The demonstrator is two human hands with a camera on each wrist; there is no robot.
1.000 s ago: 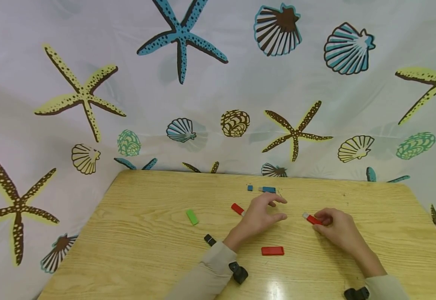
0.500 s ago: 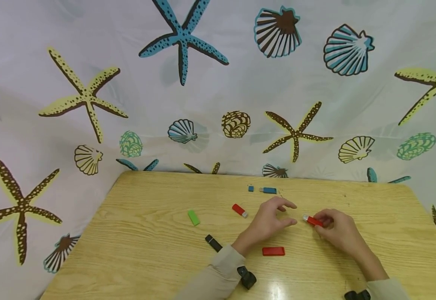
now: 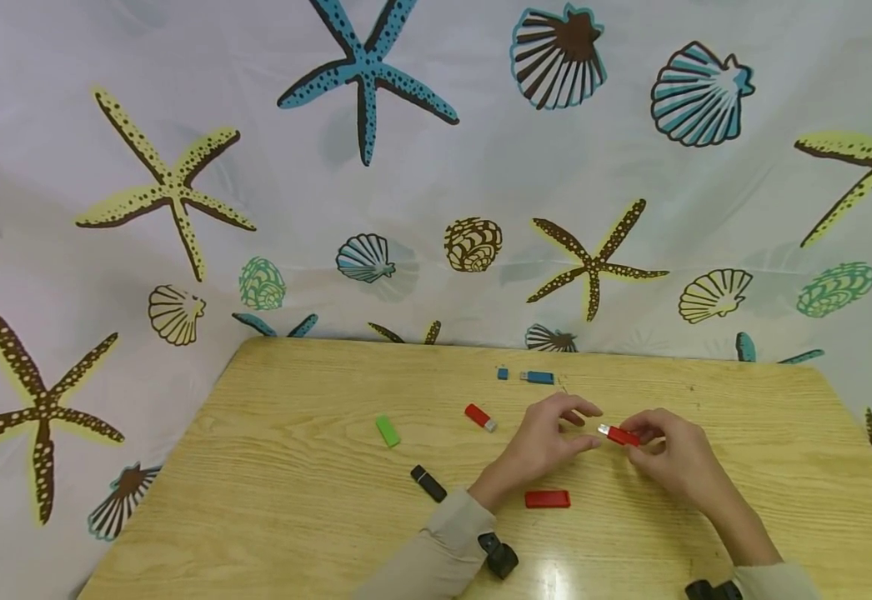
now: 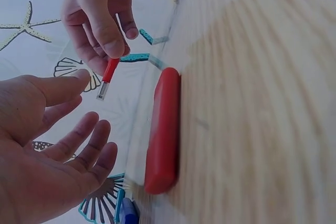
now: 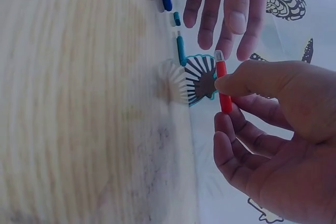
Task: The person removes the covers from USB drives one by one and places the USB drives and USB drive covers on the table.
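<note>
My right hand (image 3: pixel 672 454) pinches a red USB stick (image 5: pixel 223 85) between thumb and fingers, its metal plug pointing toward my left hand. Fingers spread and relaxed, my left hand (image 3: pixel 544 437) holds nothing; its fingertips are just short of the plug. Both hands are raised over the table in the wrist views. Below them on the wood lies a red cap-like piece (image 3: pixel 547 499), seen large as a red cover (image 4: pixel 164 129) in the left wrist view. A second red USB stick (image 3: pixel 479 417) lies left of my left hand.
On the wooden table (image 3: pixel 293 517) lie a green stick (image 3: pixel 387 432), a black USB stick (image 3: pixel 428 483), a blue USB stick (image 3: pixel 538 377) and a small blue cap (image 3: pixel 503 374). A patterned curtain (image 3: pixel 421 167) hangs behind the table's far edge.
My left hand has moved right, uncovering the second red USB stick and the black one. My right hand has brought its red stick slightly left, closer to the left fingertips.
</note>
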